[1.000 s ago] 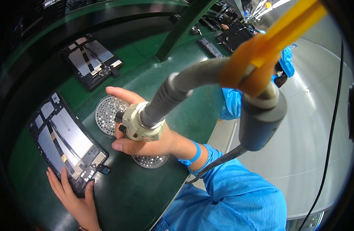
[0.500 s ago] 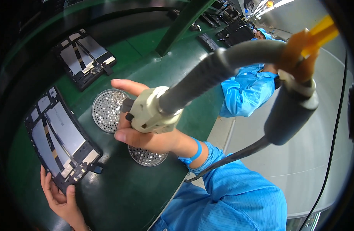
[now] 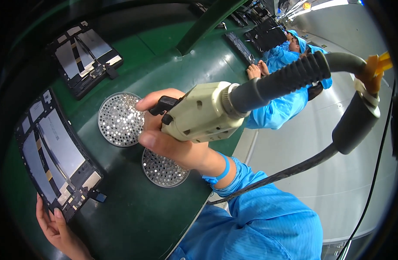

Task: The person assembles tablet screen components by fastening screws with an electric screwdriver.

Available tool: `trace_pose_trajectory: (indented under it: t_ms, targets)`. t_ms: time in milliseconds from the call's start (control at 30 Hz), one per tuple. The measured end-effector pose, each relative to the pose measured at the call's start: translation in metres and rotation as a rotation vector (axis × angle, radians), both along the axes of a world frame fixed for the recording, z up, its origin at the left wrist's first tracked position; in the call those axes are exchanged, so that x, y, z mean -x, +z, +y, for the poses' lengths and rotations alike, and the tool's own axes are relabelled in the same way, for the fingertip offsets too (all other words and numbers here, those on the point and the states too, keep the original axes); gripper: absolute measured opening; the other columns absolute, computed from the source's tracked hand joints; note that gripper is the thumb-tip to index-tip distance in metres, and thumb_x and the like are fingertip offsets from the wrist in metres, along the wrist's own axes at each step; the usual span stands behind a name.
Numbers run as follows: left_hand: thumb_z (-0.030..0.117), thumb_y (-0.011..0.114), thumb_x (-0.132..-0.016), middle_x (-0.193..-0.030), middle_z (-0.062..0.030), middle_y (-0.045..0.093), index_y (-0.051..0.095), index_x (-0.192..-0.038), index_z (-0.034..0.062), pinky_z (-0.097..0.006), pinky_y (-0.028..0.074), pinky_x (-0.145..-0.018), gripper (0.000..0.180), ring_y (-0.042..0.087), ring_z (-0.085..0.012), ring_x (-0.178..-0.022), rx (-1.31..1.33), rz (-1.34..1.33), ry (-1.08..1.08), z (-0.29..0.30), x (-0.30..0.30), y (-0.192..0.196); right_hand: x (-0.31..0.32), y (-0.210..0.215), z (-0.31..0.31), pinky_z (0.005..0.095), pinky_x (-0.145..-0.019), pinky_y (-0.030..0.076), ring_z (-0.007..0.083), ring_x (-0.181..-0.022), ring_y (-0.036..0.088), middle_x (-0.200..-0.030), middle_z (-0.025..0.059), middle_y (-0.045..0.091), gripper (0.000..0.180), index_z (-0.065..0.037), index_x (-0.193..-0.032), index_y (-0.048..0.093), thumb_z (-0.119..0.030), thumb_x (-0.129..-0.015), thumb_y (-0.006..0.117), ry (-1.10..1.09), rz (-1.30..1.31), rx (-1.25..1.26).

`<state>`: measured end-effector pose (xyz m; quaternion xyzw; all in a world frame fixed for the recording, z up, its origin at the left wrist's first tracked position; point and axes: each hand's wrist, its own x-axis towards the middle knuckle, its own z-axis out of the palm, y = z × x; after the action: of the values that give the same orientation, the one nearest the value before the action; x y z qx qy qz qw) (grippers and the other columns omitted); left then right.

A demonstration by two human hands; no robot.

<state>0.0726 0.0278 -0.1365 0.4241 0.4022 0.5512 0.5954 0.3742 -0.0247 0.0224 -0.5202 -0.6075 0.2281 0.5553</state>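
My right hand (image 3: 173,149) is wrapped around a cream electric screwdriver (image 3: 203,115) with a black lever, held above two round perforated screw trays. Its corded end tilts up to the right; its tip is hidden. One tray (image 3: 116,123) lies by my fingertips, while the nearer tray (image 3: 157,167) is partly covered by my hand. Small shiny pieces sit in the holes. At the left, an opened tablet (image 3: 62,130) lies with its grey battery panels and cables exposed. My left hand (image 3: 60,229) grips its near corner, fingers along the side edge and thumb on the bottom edge.
A second opened tablet (image 3: 88,58) lies farther back on the green table (image 3: 134,212). A green post (image 3: 203,30) rises behind the trays. The screwdriver's thick cable (image 3: 277,173) loops over my right sleeve. Co-workers in blue (image 3: 285,99) sit at the far right by more dark devices.
The screwdriver has tipped over to the right, showing more of its body and pulling its cable along. The whole view has shifted slightly. My left hand stays on the tablet corner.
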Motion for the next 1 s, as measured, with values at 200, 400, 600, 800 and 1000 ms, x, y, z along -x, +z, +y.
trace_pose_trajectory:
  t_ms: [200, 400, 600, 800, 1000]
  targets:
    - [0.008, 0.055, -0.102, -0.14, -0.0175, 0.054, 0.042, -0.144, -0.0064, -0.03, 0.042, -0.107, 0.046, 0.058, -0.0171, -0.118, -0.011, 0.008, -0.02, -0.002, 0.0, 0.004, 0.008, 0.01, -0.002, 0.024, -0.059, 0.039, 0.0065, -0.064, 0.05, -0.071, -0.0001, 0.056, 0.047, 0.0, -0.124, 0.055, -0.001, -0.081, 0.075, -0.035, -0.014, 0.002]
    - [0.007, 0.052, -0.102, -0.148, -0.0192, 0.047, 0.042, -0.145, -0.0066, -0.033, 0.036, -0.113, 0.046, 0.052, -0.0196, -0.129, -0.102, -0.015, 0.005, 0.0, 0.001, -0.002, 0.014, 0.022, -0.005, 0.0239, -0.058, 0.039, 0.0062, -0.064, 0.05, -0.071, -0.0003, 0.057, 0.048, 0.001, -0.124, 0.055, -0.001, -0.081, 0.075, -0.047, -0.074, 0.011]
    - [0.006, 0.052, -0.102, -0.154, -0.0208, 0.04, 0.046, -0.14, -0.0058, -0.038, 0.033, -0.118, 0.04, 0.046, -0.025, -0.137, -0.205, 0.01, 0.007, 0.002, 0.001, -0.009, 0.02, 0.027, -0.006, 0.0235, -0.059, 0.039, 0.0059, -0.064, 0.05, -0.071, -0.0004, 0.056, 0.048, 0.001, -0.125, 0.055, -0.001, -0.082, 0.075, -0.063, -0.066, 0.006]
    - [0.003, 0.052, -0.101, -0.156, -0.0196, 0.038, 0.049, -0.138, -0.0042, -0.041, 0.033, -0.118, 0.038, 0.046, -0.0275, -0.138, -0.237, 0.083, 0.029, 0.003, -0.001, -0.012, 0.022, 0.028, -0.007, 0.0235, -0.058, 0.04, 0.0057, -0.064, 0.05, -0.071, -0.0007, 0.056, 0.048, 0.0, -0.126, 0.055, -0.001, -0.082, 0.074, -0.072, -0.112, 0.021]
    - [0.002, 0.053, -0.1, -0.155, -0.0193, 0.039, 0.049, -0.138, -0.0035, -0.041, 0.035, -0.117, 0.038, 0.048, -0.0275, -0.136, -0.244, 0.09, 0.032, 0.006, -0.003, -0.013, 0.024, 0.031, -0.009, 0.0235, -0.058, 0.039, 0.0058, -0.064, 0.05, -0.07, -0.0007, 0.056, 0.048, 0.0, -0.126, 0.055, 0.0, -0.081, 0.074, -0.098, -0.109, 0.031]
